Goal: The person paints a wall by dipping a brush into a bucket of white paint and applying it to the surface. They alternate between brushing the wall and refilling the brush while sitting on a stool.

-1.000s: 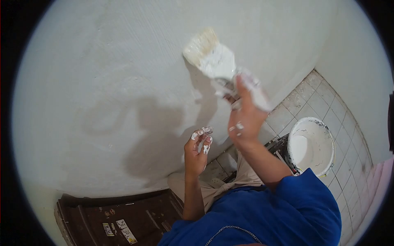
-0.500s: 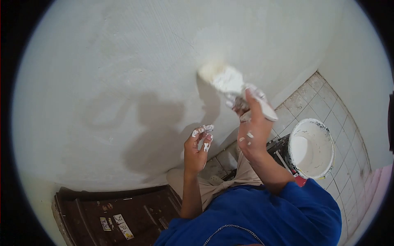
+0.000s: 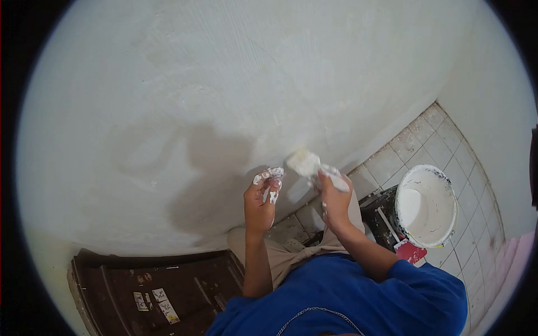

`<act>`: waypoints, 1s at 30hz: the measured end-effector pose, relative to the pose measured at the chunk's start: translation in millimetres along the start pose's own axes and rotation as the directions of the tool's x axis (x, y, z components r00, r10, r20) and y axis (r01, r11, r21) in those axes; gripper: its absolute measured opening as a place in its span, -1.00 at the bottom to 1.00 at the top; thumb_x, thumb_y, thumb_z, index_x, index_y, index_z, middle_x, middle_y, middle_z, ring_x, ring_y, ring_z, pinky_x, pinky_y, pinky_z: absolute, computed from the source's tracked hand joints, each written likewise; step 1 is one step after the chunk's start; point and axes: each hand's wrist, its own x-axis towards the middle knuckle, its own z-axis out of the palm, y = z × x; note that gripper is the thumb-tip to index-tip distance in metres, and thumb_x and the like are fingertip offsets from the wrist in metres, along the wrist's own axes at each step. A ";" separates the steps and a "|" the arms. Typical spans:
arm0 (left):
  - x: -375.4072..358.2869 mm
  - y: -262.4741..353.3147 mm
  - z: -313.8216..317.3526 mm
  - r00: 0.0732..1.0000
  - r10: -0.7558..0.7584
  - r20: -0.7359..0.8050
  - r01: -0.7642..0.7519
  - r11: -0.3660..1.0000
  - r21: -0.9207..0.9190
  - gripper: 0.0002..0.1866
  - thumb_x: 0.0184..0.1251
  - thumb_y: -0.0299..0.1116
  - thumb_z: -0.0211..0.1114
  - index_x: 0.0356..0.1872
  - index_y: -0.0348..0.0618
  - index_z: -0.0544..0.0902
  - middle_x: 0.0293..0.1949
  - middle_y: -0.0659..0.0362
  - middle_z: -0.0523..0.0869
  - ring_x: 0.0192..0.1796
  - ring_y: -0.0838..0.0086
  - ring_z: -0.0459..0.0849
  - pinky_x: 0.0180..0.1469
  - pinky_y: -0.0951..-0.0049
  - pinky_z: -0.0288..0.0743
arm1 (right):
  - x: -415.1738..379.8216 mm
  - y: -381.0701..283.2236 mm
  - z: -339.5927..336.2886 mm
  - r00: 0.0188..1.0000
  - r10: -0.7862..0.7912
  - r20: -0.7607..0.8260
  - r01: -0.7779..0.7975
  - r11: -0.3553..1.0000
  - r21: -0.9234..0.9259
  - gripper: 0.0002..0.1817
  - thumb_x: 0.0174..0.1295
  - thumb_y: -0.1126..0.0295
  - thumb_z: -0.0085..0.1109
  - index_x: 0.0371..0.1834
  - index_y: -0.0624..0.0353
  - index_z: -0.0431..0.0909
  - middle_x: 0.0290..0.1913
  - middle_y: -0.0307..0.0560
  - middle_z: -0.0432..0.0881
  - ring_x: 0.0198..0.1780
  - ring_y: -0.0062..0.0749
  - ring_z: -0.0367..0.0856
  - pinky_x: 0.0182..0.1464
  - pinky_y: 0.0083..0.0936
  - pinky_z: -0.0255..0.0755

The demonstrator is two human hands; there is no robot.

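Observation:
A paintbrush (image 3: 305, 163) with white-coated bristles is gripped by my right hand (image 3: 336, 204). Its bristles are at the pale wall (image 3: 224, 84) low down, though blur keeps me from seeing whether they press on it. White paint smears my right hand and the brush handle. To the left, my left hand (image 3: 260, 204) is raised near the wall with its fingers loosely curved, a gap to the thumb, and nothing visible in it. Thick white paint covers those fingertips.
A bucket of white paint (image 3: 455, 204) stands on the tiled floor (image 3: 431, 143) at right. Beside it are a dark container (image 3: 378, 215) and a red tool with a pale handle (image 3: 409, 252). A dark brown panel (image 3: 185, 291) with stickers lies lower left.
My right hand has moved the brush down along the wall, closer to my body. My left hand has shifted slightly left. More of the red tool shows beside the bucket.

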 end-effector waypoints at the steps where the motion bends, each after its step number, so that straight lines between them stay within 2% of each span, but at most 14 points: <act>1: -0.1 2.3 0.7 1.000 -0.005 0.006 0.005 1.000 -0.019 -0.78 0.31 -0.55 0.19 -0.04 -0.33 0.56 -0.13 0.17 0.65 -0.05 0.53 0.57 0.05 0.51 0.42 | 2.5 -12.8 12.7 1.000 -0.028 0.007 0.028 0.999 0.036 -0.80 0.23 0.46 0.19 -0.15 0.36 0.59 -0.21 -0.11 0.65 -0.21 -0.48 0.63 -0.17 -0.50 0.60; 2: -2.5 2.9 1.4 1.000 -0.012 0.010 0.012 0.999 -0.037 -0.79 0.31 -0.54 0.19 -0.05 -0.33 0.56 -0.13 0.17 0.65 -0.05 0.53 0.57 0.05 0.51 0.42 | 1.1 -40.4 30.2 0.998 -0.055 0.017 0.055 0.998 0.019 -0.80 0.23 0.46 0.19 -0.14 0.36 0.58 -0.21 -0.11 0.64 -0.22 -0.50 0.62 -0.17 -0.51 0.60; 4: -7.0 -0.7 2.4 1.000 0.011 0.008 -0.010 0.998 -0.054 -0.79 0.32 -0.55 0.19 -0.05 -0.32 0.56 -0.13 0.17 0.64 -0.05 0.54 0.56 0.05 0.51 0.42 | -5.4 -89.4 58.1 0.960 -0.263 0.094 0.241 0.950 0.198 -0.77 0.23 0.46 0.19 -0.12 0.39 0.57 -0.23 -0.10 0.64 -0.21 -0.50 0.62 -0.18 -0.53 0.60; 6: -4.9 -0.3 2.6 1.000 0.012 0.006 -0.012 0.999 -0.035 -0.79 0.32 -0.56 0.18 -0.05 -0.32 0.56 -0.13 0.17 0.64 -0.05 0.54 0.56 0.04 0.51 0.42 | -17.1 -131.7 76.2 0.865 -0.480 0.146 0.427 0.858 0.285 -0.77 0.24 0.47 0.18 -0.10 0.41 0.56 -0.22 -0.10 0.64 -0.22 -0.50 0.62 -0.19 -0.54 0.60; 9: -4.7 2.6 2.6 1.000 -0.026 0.000 0.026 1.000 0.010 -0.79 0.32 -0.57 0.17 -0.04 -0.32 0.56 -0.13 0.17 0.64 -0.05 0.53 0.56 0.04 0.52 0.42 | -18.7 -147.7 95.1 0.842 -0.518 0.151 0.418 0.804 0.423 -0.78 0.24 0.50 0.17 -0.11 0.42 0.56 -0.24 -0.09 0.65 -0.25 -0.51 0.62 -0.19 -0.55 0.60; 11: -4.3 2.6 2.3 1.000 -0.021 0.003 0.021 1.000 0.000 -0.79 0.32 -0.56 0.17 -0.04 -0.33 0.56 -0.13 0.17 0.64 -0.05 0.53 0.56 0.04 0.52 0.42 | -2.0 -95.0 78.1 0.798 -0.585 0.148 0.585 0.810 0.046 -0.78 0.22 0.54 0.18 -0.11 0.45 0.56 -0.24 -0.08 0.66 -0.22 -0.55 0.61 -0.15 -0.56 0.58; 13: -3.2 -2.9 -0.2 0.998 -0.057 -0.012 0.057 0.998 0.003 -0.79 0.32 -0.55 0.18 -0.04 -0.33 0.56 -0.14 0.18 0.64 -0.06 0.54 0.56 0.03 0.52 0.42 | 0.5 -43.7 52.2 0.865 -0.489 0.108 0.490 0.871 0.016 -0.76 0.21 0.55 0.19 -0.08 0.46 0.56 -0.22 -0.07 0.67 -0.19 -0.58 0.59 -0.11 -0.55 0.57; 14: -2.1 -6.2 -1.3 0.997 -0.077 -0.023 0.077 0.997 0.003 -0.79 0.32 -0.55 0.18 -0.04 -0.32 0.57 -0.14 0.18 0.64 -0.06 0.54 0.56 0.03 0.52 0.42 | -8.3 -34.6 42.8 0.950 -0.305 0.065 0.300 0.950 0.084 -0.77 0.20 0.55 0.19 -0.09 0.44 0.56 -0.21 -0.07 0.66 -0.23 -0.53 0.61 -0.11 -0.51 0.58; 17: -4.3 -13.6 -10.9 0.996 -0.085 0.039 0.081 0.992 0.095 -0.72 0.34 -0.58 0.10 0.05 -0.35 0.49 -0.02 0.10 0.62 0.04 0.41 0.59 0.12 0.43 0.43 | -0.1 -0.2 0.0 0.999 0.000 -0.043 0.000 1.000 0.018 -0.80 0.21 0.54 0.18 -0.13 0.41 0.56 -0.21 -0.09 0.64 -0.24 -0.48 0.63 -0.13 -0.47 0.61; 20: -2.0 -2.2 1.7 0.994 -0.110 -0.002 0.110 0.994 0.024 -0.78 0.31 -0.56 0.18 -0.03 -0.31 0.57 -0.17 0.19 0.65 -0.10 0.57 0.56 0.01 0.54 0.41 | 21.0 -21.2 1.1 0.995 -0.012 -0.102 0.017 0.998 0.055 -0.82 0.21 0.50 0.18 -0.17 0.38 0.55 -0.19 -0.10 0.62 -0.22 -0.44 0.64 -0.15 -0.44 0.63; 22: -3.3 -1.7 6.0 0.995 -0.103 0.013 0.103 0.995 0.002 -0.78 0.30 -0.58 0.17 -0.05 -0.30 0.57 -0.16 0.19 0.64 -0.09 0.56 0.55 0.01 0.53 0.41 | 27.2 -69.6 26.1 0.993 -0.119 -0.029 0.121 0.986 0.115 -0.81 0.23 0.48 0.17 -0.16 0.38 0.55 -0.18 -0.09 0.61 -0.19 -0.44 0.64 -0.15 -0.42 0.63; 26: -6.7 -3.5 11.5 0.999 -0.045 0.027 0.047 0.995 -0.085 -0.78 0.29 -0.61 0.14 -0.06 -0.30 0.56 -0.12 0.18 0.63 -0.08 0.55 0.54 -0.01 0.53 0.42 | 6.7 -163.7 67.9 0.833 -0.548 0.082 0.459 0.766 0.450 -0.79 0.23 0.48 0.17 -0.13 0.38 0.55 -0.19 -0.09 0.60 -0.20 -0.45 0.64 -0.16 -0.43 0.63; 29: -7.0 -10.4 6.7 0.998 -0.043 0.039 0.042 0.999 0.034 -0.77 0.28 -0.63 0.11 -0.05 -0.30 0.55 -0.10 0.17 0.62 -0.08 0.54 0.54 0.01 0.52 0.42 | 22.3 -151.2 67.2 0.832 -0.550 0.069 0.470 0.766 0.440 -0.79 0.23 0.48 0.18 -0.13 0.38 0.56 -0.16 -0.08 0.61 -0.20 -0.44 0.64 -0.16 -0.44 0.63; 30: -9.0 -9.5 7.6 0.999 -0.020 0.035 0.020 1.000 0.019 -0.76 0.27 -0.64 0.11 -0.04 -0.31 0.55 -0.10 0.17 0.62 -0.08 0.54 0.55 0.01 0.52 0.42 | 36.6 -124.8 58.5 0.876 -0.483 0.022 0.451 0.833 0.321 -0.79 0.23 0.48 0.19 -0.12 0.38 0.57 -0.16 -0.08 0.62 -0.20 -0.44 0.64 -0.14 -0.45 0.63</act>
